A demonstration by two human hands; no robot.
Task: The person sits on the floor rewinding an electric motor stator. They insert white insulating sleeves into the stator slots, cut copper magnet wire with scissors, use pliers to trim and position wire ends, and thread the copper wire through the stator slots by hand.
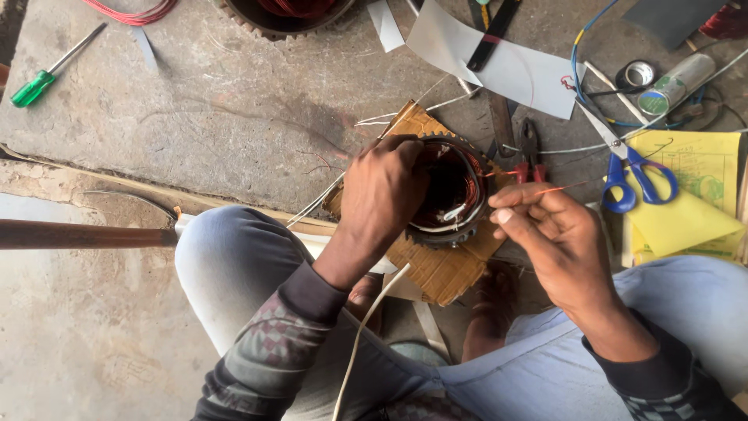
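Observation:
A round motor stator (452,195) with copper windings inside sits on a piece of cardboard (436,269) between my knees. My left hand (382,191) grips its left rim, fingers curled over the top edge. My right hand (545,230) is just right of the stator, pinching a thin copper wire (557,188) that runs toward the windings. White sleeving strands (366,320) trail from the stator down past my left arm.
Blue-handled scissors (635,168) lie on yellow paper (686,203) at right. Red-handled pliers (531,152) sit behind the stator. A green screwdriver (47,78) lies far left. Tape rolls (639,74), a can (674,84), white sheet (506,66) and another stator (280,15) lie behind.

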